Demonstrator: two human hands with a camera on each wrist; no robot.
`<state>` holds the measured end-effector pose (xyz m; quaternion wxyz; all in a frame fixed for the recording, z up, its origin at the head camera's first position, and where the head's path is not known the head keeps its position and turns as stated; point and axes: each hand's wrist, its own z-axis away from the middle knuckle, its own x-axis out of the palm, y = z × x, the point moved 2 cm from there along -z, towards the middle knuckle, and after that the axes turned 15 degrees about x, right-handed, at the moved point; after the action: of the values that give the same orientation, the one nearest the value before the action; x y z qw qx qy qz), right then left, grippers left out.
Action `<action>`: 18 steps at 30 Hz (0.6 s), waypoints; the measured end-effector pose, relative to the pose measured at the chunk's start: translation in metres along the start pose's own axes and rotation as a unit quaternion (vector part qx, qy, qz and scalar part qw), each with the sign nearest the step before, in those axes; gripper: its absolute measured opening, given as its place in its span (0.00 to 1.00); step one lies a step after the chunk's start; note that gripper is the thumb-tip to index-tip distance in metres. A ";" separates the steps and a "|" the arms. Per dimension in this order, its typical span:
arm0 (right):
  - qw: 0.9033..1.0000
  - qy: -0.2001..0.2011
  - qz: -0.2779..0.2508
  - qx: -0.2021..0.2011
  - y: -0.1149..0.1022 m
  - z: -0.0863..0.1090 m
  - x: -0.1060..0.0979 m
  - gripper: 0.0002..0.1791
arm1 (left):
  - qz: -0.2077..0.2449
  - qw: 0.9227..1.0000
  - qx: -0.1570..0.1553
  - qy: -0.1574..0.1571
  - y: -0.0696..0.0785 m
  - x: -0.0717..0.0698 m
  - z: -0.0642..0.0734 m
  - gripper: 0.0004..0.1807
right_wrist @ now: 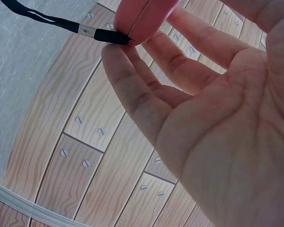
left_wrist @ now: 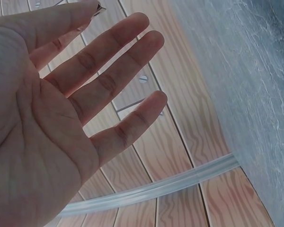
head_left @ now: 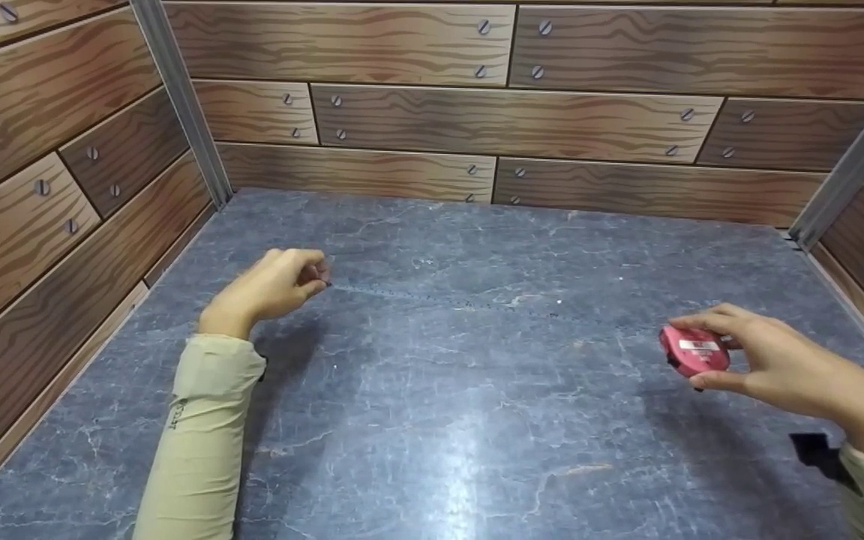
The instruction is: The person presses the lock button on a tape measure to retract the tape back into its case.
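My right hand [head_left: 784,360] grips a pinkish-red tape measure [head_left: 694,351] by its case, thumb below and fingers above. From the case a thin tape blade [head_left: 469,304], faint against the tabletop, stretches left across to my left hand [head_left: 274,285]. There, thumb and forefinger pinch its end; the small metal end hook [left_wrist: 99,9] shows at the fingertips in the left wrist view, with the other fingers spread loosely. In the right wrist view a black wrist strap [right_wrist: 52,21] hangs from the red case.
Below both hands lies a dark blue-grey marbled tabletop [head_left: 372,435]. Wood-print panels [head_left: 402,45] wall it in at the back and sides, with metal corner posts [head_left: 184,112] at the back left and right. Light-coloured sleeves [head_left: 207,420] cover both forearms.
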<state>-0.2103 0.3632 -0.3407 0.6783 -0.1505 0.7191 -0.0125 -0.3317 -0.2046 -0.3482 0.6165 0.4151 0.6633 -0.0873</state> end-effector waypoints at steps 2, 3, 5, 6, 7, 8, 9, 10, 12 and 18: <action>1.000 0.013 -0.002 -0.011 0.000 0.001 0.000 0.38 | 0.000 1.000 0.003 0.001 0.001 0.000 0.000 0.02; 1.000 0.020 -0.002 -0.017 0.000 0.001 0.000 0.38 | -0.001 1.000 0.005 0.001 0.001 -0.001 0.000 0.02; 0.999 0.030 -0.004 -0.023 0.001 0.002 0.000 0.38 | -0.004 1.000 0.007 0.002 0.002 -0.001 -0.001 0.02; 0.999 0.029 -0.004 -0.023 0.001 0.002 0.000 0.38 | -0.005 1.000 0.009 0.003 0.003 -0.001 -0.001 0.02; 1.000 0.023 -0.004 -0.018 0.001 0.002 0.000 0.38 | -0.005 1.000 0.011 0.003 0.003 -0.001 -0.001 0.02; 1.000 0.017 -0.004 -0.014 0.001 0.002 0.001 0.38 | -0.005 1.000 0.013 0.002 0.003 -0.001 -0.002 0.02; 1.000 0.012 -0.004 -0.010 0.001 0.001 0.001 0.38 | -0.005 1.000 0.014 0.002 0.003 -0.001 -0.002 0.02; 1.000 0.008 -0.003 -0.007 0.001 0.001 0.001 0.38 | -0.004 1.000 0.015 0.001 0.003 -0.001 -0.002 0.02; 1.000 0.006 0.000 -0.004 0.000 0.001 0.001 0.38 | -0.004 1.000 0.014 0.001 0.004 -0.001 -0.002 0.02; 0.999 0.029 0.003 -0.022 0.000 0.001 0.001 0.37 | -0.003 1.000 0.012 0.002 0.006 -0.001 -0.001 0.02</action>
<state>-0.2093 0.3630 -0.3419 0.6535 -0.1626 0.7392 0.0007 -0.3287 -0.2006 -0.3447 0.6101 0.4201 0.6648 -0.0962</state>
